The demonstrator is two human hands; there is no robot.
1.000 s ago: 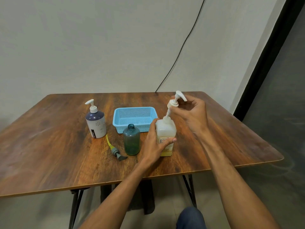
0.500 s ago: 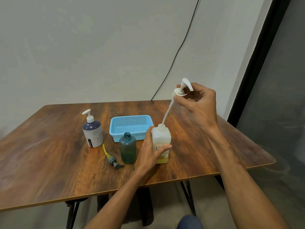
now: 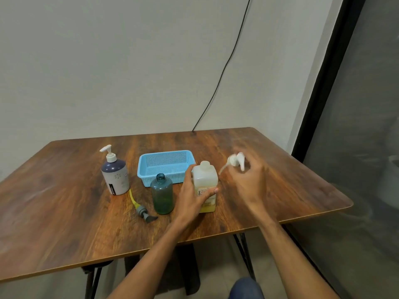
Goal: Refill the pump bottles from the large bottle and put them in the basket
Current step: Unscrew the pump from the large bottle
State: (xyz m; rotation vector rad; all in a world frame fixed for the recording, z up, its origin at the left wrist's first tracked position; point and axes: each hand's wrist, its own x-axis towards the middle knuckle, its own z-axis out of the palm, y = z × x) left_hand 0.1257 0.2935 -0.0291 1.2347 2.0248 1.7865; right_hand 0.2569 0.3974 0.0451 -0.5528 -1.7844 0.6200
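Bottles run from left of centre: a capped pump bottle (image 3: pixel 115 178) stands upright, a grey pump (image 3: pixel 144 212) lies flat, then the green bottle (image 3: pixel 162 196) stands upright with its neck open, just beside the left hand (image 3: pixel 192 199). That hand grips the uncapped large bottle (image 3: pixel 205 180) at centre frame. Further right, the right hand (image 3: pixel 250 182) holds the blurred white pump (image 3: pixel 235 160). Pouring would go leftward, and the left hand is nearer.
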